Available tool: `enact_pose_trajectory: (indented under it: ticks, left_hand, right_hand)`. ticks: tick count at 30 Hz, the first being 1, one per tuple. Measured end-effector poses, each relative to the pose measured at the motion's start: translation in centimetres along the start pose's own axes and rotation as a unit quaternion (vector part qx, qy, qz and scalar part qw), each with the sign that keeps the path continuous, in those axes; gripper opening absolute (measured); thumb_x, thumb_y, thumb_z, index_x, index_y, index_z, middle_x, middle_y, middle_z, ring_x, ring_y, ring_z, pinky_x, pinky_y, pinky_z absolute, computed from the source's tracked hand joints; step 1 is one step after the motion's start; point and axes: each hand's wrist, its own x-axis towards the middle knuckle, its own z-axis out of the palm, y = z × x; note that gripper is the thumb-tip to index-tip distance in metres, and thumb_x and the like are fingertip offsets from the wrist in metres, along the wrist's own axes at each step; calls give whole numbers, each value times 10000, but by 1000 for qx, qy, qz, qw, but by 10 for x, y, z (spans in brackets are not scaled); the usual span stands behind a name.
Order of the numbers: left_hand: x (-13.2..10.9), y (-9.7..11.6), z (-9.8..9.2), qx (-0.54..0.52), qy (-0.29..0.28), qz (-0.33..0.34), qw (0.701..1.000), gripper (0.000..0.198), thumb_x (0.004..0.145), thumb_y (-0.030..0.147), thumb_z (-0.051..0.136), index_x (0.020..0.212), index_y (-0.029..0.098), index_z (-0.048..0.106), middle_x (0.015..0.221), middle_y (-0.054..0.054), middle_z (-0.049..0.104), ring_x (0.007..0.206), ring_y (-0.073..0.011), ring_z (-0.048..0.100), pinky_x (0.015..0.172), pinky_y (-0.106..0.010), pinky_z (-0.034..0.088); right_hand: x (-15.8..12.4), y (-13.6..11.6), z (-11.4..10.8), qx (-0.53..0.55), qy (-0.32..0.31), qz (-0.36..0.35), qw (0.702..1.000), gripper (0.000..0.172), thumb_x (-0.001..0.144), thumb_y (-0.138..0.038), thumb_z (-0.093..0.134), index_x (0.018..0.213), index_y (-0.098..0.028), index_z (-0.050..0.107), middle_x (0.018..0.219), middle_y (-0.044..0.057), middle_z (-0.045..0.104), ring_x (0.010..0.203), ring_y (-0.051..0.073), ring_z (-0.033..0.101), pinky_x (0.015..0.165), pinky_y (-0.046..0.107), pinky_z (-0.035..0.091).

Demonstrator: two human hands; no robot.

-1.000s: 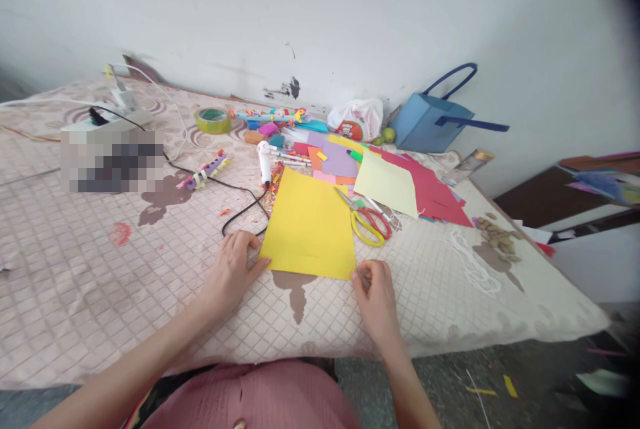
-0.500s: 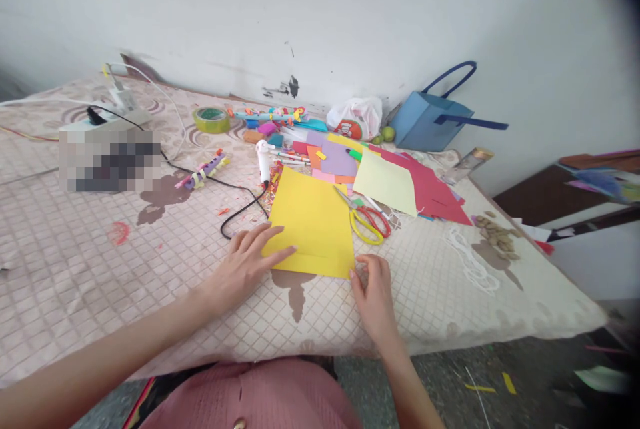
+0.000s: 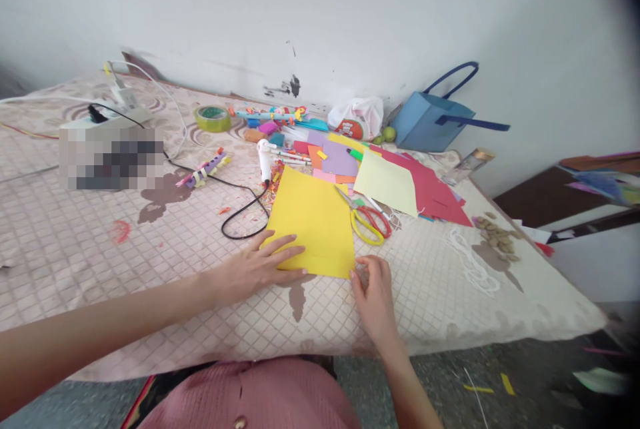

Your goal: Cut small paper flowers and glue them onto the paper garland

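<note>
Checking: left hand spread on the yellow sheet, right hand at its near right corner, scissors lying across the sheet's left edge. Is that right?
Not quite: the head view shows the scissors lying across the right edge of the yellow sheet, not the left. The left hand is spread on the sheet and the right hand is at its near right corner.

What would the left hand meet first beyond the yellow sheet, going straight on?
Across the yellow sheet, the left hand would probably meet the scissors first, at the yellow handle; hand height is unclear.
</note>
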Motion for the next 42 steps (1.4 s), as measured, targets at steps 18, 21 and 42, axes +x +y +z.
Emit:
enact_pose_trajectory:
  ticks: [18, 21, 42]
  left_hand:
    - [4, -7, -6, -60, -7, 15, 998, 548, 820, 120, 518, 1290, 380, 411, 1349, -12, 460, 1310, -253, 299, 1051, -461, 243]
    - [4, -8, -4, -54, -7, 14, 998, 460, 822, 179, 538, 1239, 362, 475, 1350, -7, 462, 1311, -251, 298, 1055, -456, 241]
    - [-7, -8, -3, -74, 23, 22, 997, 625, 791, 109, 539, 1333, 354, 347, 1378, 24, 441, 1332, -208, 276, 1093, -449, 190]
  right_hand:
    - [-14, -51, 2, 6, -142, -209, 968, 400, 885, -197, 414, 1284, -178, 424, 1321, 118, 454, 1275, 264, 336, 1018, 515, 344]
    - [-13, -64, 12, -54, -222, -241, 943, 550, 893, -268, 427, 1395, -116, 262, 1441, 129, 311, 1348, 265, 196, 1067, 530, 266]
    - [-23, -55, 13, -136, -227, -227, 937, 686, 878, -441, 427, 1406, -49, 231, 1464, 178, 217, 1358, 303, 129, 1061, 512, 284]
